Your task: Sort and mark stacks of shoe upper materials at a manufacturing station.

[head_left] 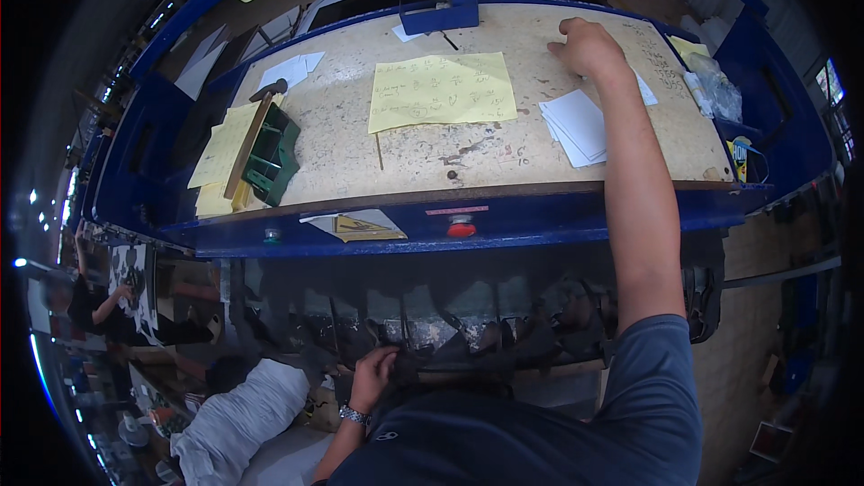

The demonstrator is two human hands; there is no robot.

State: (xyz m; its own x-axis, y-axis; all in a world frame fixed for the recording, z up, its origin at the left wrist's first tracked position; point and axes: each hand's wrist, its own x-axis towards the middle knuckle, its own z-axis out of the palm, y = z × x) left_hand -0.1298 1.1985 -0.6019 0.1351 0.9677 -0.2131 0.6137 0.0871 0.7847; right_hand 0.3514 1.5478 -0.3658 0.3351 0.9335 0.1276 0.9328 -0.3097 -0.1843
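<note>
Status: yellow sheet (443, 90) laid flat, ctr of surface (333, 148); white sheets (571, 124) twd R edge, fanned, unsquared, none visibly lifted. R hand (589, 47) nr far edge: fingers half-curled, apparently empty. L hand (369, 382) below near edge: fingers bent, grip can't tell.

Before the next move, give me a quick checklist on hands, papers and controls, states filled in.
1. Right hand lifted off the tabletop: cannot tell; it is over the far right part, contact unclear.
2. Left hand off the tabletop: ok, it is below the front edge.
3. Yellow written sheet in the middle uncovered: ok.
4. White sheets beside the right arm squared up: not ok, they lie fanned.
5. Red button on the front unobstructed: ok.
</note>
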